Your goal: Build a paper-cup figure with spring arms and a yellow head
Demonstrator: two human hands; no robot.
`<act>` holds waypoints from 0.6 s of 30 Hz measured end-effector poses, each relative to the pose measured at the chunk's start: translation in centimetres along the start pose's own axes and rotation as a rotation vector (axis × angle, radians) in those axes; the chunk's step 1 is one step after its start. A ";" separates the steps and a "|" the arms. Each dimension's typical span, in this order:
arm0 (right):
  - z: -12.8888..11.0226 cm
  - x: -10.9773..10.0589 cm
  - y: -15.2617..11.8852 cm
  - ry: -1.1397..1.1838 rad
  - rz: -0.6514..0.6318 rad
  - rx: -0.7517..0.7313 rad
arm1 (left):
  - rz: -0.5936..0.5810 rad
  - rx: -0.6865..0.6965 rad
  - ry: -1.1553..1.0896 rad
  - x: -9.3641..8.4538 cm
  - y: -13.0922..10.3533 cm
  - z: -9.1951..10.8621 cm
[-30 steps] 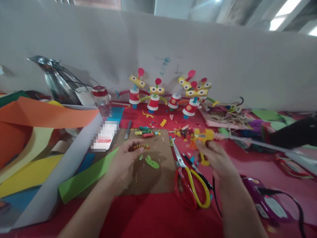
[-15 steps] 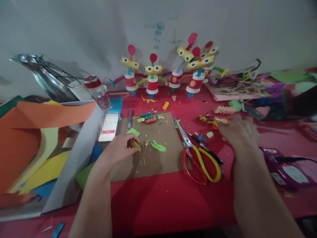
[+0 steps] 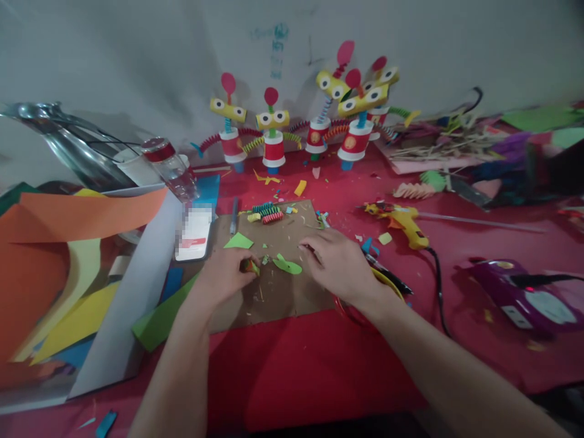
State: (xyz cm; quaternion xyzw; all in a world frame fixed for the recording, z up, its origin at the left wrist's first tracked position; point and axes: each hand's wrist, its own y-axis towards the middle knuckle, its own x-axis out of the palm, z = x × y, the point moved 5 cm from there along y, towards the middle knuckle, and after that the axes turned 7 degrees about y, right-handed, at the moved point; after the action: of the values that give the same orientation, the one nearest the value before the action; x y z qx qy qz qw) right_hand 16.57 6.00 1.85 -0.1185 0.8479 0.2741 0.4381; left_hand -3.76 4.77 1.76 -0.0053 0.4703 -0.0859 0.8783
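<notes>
My left hand (image 3: pixel 229 271) is closed on a small yellow-green folded paper strip (image 3: pixel 250 266), its fingers partly covering it, over the left part of the brown cardboard (image 3: pixel 287 298). My right hand (image 3: pixel 336 261) hovers at the cardboard's right side with curled fingers pinched together; whatever they hold, if anything, is too small to make out. Between the hands lies a green paper leaf-like cutout (image 3: pixel 287 265). A green paper scrap (image 3: pixel 238 241) rests above my left hand. Accordion-folded paper springs (image 3: pixel 269 213) lie at the cardboard's far edge. My right hand and forearm mostly hide the scissors (image 3: pixel 387 280).
A yellow hot glue gun (image 3: pixel 404 220) lies at right, its cord running toward me. Beyond it sits a purple power strip (image 3: pixel 520 298). Several paper-cup figures (image 3: pixel 274 149) stand along the wall. A box (image 3: pixel 132 316) of coloured paper and a phone (image 3: pixel 194 234) are at left.
My right hand has moved left, away from the glue gun, to above the cardboard, now covering much of the scissors. My left hand stays about where it was, still holding the paper strip.
</notes>
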 end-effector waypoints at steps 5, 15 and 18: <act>-0.4 0.5 -0.1 0.016 -0.045 -0.040 | 0.004 -0.008 -0.021 0.4 0.2 0.0; -0.4 0.8 -0.1 0.019 -0.053 -0.054 | 0.045 0.005 -0.086 1.0 0.3 -0.5; -0.4 1.0 -0.1 0.020 -0.062 -0.047 | 0.012 -0.003 -0.012 1.1 0.4 -0.3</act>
State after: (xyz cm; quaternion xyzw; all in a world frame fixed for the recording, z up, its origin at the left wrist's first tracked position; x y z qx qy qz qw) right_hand 15.79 5.71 1.14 -0.1578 0.8413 0.2792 0.4351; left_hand -3.41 4.98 0.66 -0.0042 0.4649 -0.0799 0.8817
